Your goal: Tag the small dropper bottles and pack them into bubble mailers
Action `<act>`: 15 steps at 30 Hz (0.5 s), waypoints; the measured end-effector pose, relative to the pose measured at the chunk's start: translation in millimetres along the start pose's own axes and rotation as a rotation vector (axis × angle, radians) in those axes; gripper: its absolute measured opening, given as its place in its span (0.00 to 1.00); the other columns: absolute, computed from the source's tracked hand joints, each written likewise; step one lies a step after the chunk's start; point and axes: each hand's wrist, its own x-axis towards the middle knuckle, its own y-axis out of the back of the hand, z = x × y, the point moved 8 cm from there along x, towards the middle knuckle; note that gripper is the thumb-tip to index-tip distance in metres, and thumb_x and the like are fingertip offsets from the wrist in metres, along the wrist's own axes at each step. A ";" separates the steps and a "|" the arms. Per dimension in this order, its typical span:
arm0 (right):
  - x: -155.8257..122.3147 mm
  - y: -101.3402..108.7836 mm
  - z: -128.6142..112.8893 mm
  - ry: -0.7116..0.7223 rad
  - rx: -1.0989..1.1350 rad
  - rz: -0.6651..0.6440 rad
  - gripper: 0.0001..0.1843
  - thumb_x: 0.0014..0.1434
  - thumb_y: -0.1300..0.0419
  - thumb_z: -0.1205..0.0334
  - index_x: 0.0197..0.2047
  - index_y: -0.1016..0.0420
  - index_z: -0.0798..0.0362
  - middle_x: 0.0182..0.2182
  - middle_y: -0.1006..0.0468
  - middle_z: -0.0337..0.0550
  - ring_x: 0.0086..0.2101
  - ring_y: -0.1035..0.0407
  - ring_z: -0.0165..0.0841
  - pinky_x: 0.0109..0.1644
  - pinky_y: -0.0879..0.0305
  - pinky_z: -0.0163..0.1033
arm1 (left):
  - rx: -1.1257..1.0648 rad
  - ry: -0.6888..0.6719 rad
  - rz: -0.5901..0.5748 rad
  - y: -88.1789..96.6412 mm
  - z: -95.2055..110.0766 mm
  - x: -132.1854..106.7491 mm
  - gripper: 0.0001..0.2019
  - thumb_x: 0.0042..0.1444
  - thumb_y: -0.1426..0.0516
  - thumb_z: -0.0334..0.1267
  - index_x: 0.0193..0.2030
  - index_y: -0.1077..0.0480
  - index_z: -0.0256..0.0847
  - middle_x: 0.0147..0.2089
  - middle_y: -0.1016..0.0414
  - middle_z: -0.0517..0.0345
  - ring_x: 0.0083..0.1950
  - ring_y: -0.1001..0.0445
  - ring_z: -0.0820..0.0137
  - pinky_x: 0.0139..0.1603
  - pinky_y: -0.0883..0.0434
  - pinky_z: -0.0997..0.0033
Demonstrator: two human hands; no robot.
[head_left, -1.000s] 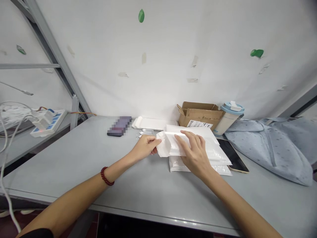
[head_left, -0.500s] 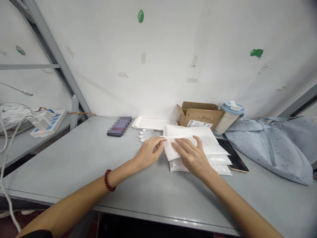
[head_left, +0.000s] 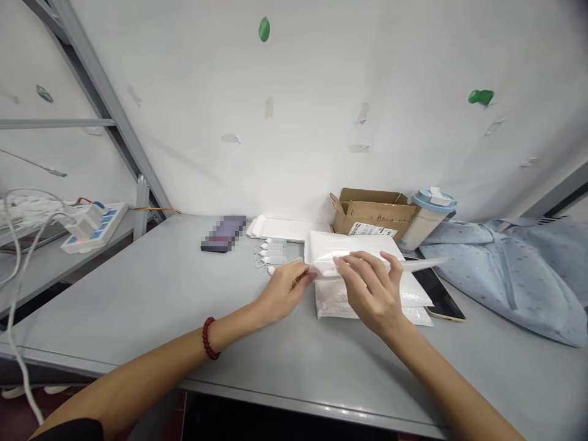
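My left hand pinches the left edge of a white padded envelope that is lifted a little above a stack of white padded envelopes on the grey table. My right hand grips the same envelope from the near side, fingers curled over its top. The envelope is tilted, its right end sticking out over a dark tablet. A red bead bracelet is on my left wrist. Several small white items lie just left of the hands.
An open cardboard box and a blue-lidded cup stand against the wall. A white tray and a dark phone lie at the back. A light blue cloth covers the right; a power strip sits on the left shelf.
The top envelope was pressed flat on the stack half a second ago; now both hands have raised it and tilted it, and its right end swings out to the right.
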 end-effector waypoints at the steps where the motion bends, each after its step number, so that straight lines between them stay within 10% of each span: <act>1: 0.8 1.8 2.2 -0.025 -0.024 0.020 0.16 0.54 0.44 0.76 0.45 0.30 0.53 0.36 0.21 0.43 0.43 0.31 0.34 0.55 0.49 0.48 | -0.081 0.052 -0.037 -4.7 -2.3 -1.2 0.15 0.61 0.53 0.39 0.24 0.39 0.38 0.23 0.37 0.62 0.25 0.38 0.75 0.28 0.40 0.75; 15: -8.4 -40.6 9.2 -0.111 -0.018 -0.353 0.10 0.61 0.48 0.61 0.42 0.30 0.56 0.43 0.25 0.53 0.48 0.36 0.41 0.52 0.52 0.50 | -0.695 0.521 -0.215 -41.8 -31.9 -13.4 0.15 0.56 0.48 0.49 0.31 0.38 0.37 0.24 0.32 0.61 0.20 0.31 0.76 0.23 0.35 0.75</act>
